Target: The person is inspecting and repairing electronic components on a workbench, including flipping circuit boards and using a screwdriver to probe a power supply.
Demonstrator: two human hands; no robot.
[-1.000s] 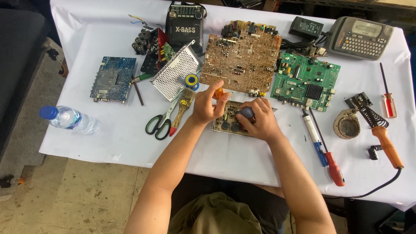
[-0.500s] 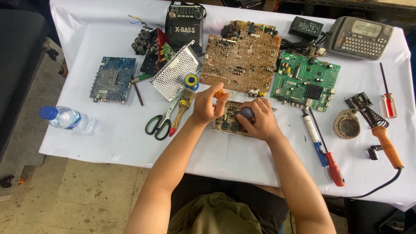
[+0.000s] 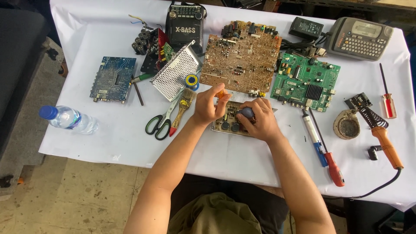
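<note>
Both hands sit mid-worktop over a small brown circuit board (image 3: pixel 229 122), lying flat near the front edge, just below the big brown board (image 3: pixel 240 58). Left hand (image 3: pixel 208 105) is closed, pinching something small & orange (image 3: pixel 221 92) at the fingertips, prob. a tool handle, held above the board's top edge. Right hand (image 3: pixel 258 119) is curled over a dark rounded part (image 3: pixel 245 113) on the board, pressing down, likely to stop it sliding. Scissors (image 3: pixel 161 122) & brush (image 3: pixel 183 105) lie just left, within reach; soldering iron (image 3: pixel 381 134) is parked well off to the right, away from the arms.
</note>
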